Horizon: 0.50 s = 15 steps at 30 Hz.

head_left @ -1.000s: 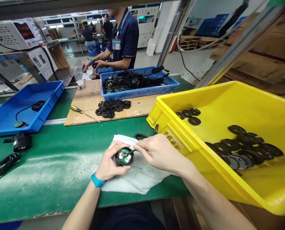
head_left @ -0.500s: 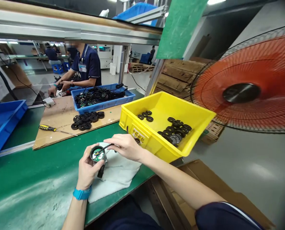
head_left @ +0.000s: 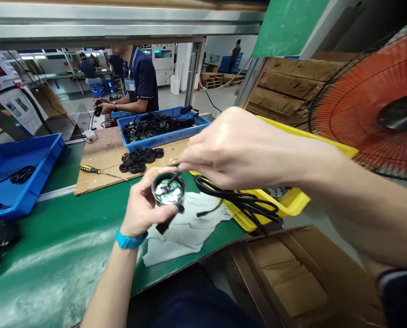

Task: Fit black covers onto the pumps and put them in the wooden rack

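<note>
A dark, cup-shaped housing (head_left: 182,187) is held up at the edge of the white cloth (head_left: 177,243), tipped so the shiny green-and-white circuit board (head_left: 172,196) inside can be seen. It's wrapped pretty snugly by the curled fingers and thumb of the left hand (head_left: 142,202). A black cable (head_left: 174,178) running into the housing is pinched between thumb and fingers of the right hand (head_left: 220,148). Smooth loops of black cord (head_left: 246,200) are seen below that hand; whether they're gripped too can't be told. The cloth is soft-looking and rumpled, spread on a glossy green worktop (head_left: 76,246). Farther back, chunky black rings (head_left: 138,159) are piled on a brown board (head_left: 102,152) near a yellow-and-black screwdriver (head_left: 90,169), and a blue bin (head_left: 165,138) is crammed with tangled wiring. The yellow bin (head_left: 299,203) is partly hidden by the right arm. A big orange fan (head_left: 370,107) is seen at far right.
</note>
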{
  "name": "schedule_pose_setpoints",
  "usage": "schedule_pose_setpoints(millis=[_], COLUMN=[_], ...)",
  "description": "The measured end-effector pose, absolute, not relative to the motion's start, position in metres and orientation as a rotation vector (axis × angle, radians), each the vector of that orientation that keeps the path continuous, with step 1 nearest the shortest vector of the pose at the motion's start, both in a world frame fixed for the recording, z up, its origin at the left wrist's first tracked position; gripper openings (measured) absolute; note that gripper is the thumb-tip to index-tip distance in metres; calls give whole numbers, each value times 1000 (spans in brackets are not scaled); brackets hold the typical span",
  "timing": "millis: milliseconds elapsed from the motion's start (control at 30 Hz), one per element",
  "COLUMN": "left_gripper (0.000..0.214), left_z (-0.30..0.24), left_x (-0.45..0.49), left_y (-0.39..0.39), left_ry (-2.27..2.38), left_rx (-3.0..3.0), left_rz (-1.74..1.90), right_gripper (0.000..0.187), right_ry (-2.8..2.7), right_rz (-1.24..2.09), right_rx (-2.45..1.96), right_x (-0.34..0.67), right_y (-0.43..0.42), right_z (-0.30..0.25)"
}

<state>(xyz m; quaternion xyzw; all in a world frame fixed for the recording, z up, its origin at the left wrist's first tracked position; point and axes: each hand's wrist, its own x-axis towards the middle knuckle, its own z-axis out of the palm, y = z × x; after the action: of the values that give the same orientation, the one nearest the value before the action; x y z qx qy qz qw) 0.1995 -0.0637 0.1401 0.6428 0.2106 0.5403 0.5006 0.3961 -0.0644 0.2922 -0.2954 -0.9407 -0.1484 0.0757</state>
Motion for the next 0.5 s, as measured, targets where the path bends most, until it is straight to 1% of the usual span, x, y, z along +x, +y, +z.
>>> schedule_pose_setpoints(millis=[67,133,167,233,333,400,500], left_gripper=[64,63,62,61,64,65,66], left_z=[128,108,96,73,48,40,37], left_x=[205,208,208,204,196,191,188], left_y=[-67,-67,-65,-61,-56,-54,-54], left_ry=[477,522,561,625,624,610,613], left_rx=[1581,1613,1636,1683,1727,1704,1665], left_rz=[1202,1121,1086,1008,858,820,825], right_gripper=[42,30,28,28,35,39,40], right_ry=[-2842,-2804,-2758,-2662,-2519,-2418,-2283], right_rz=[-192,166,340,599,759,856,1035], right_rx=[-971,-1119,-1206,-1361,-1447,-1435,-1398], right_x=[405,413,416,418,418,419,420], right_y=[-62,-58,-56,-55,-58,-60,-57], right_z=[280,253,236,198,150,130,116])
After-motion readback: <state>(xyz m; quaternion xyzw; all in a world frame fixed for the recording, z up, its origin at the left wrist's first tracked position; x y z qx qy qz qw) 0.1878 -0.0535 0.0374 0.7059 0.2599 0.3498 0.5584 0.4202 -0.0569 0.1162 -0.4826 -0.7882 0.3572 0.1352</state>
